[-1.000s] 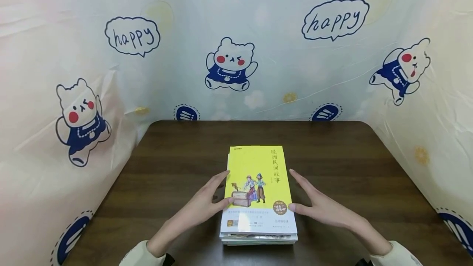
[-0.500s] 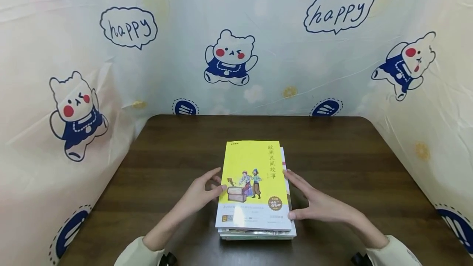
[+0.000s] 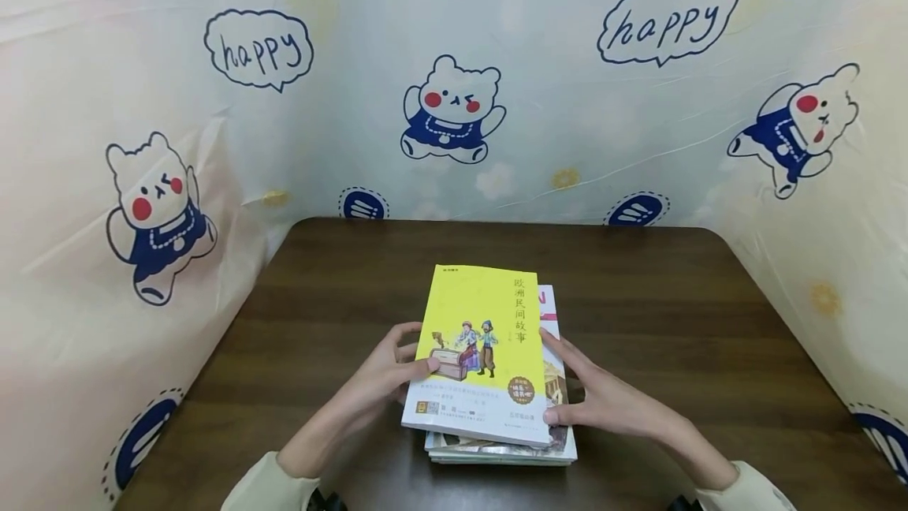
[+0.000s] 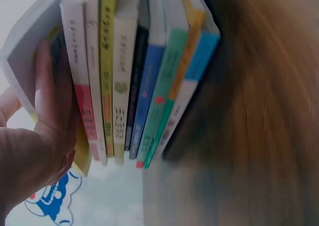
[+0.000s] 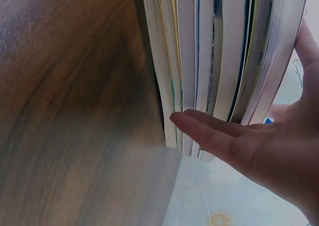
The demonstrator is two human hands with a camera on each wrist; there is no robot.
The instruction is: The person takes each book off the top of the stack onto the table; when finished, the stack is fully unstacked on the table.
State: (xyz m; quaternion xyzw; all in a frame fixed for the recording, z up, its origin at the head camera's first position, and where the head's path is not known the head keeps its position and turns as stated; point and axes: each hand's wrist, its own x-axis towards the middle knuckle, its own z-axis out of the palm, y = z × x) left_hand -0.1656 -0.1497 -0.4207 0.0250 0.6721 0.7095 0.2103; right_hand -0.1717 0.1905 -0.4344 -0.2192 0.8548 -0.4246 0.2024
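Note:
A yellow-and-white book (image 3: 464, 294) with illustrated figures on its cover lies askew over a stack of books (image 3: 504, 460), its left side jutting past the stack. My left hand (image 3: 383, 373) pinches its left edge, thumb on the cover and fingers underneath. The left wrist view has the fingers between that book and the coloured spines (image 4: 120, 71) of the stack. My right hand (image 3: 617, 397) is at the right side, fingertips and thumb close to the book's right edge. In the right wrist view, its straight fingers (image 5: 214, 136) lie along the stack's page edges (image 5: 192, 61).
The stack stands near the front middle of a dark brown wooden table (image 3: 340, 282). A light curtain (image 3: 340, 124) with cartoon bears and "happy" bubbles surrounds the table at the back and sides.
The yellow book has shifted left and turned slightly, uncovering part of the book below on the right. My left hand has taken hold of its left edge; the right hand stays beside the stack.

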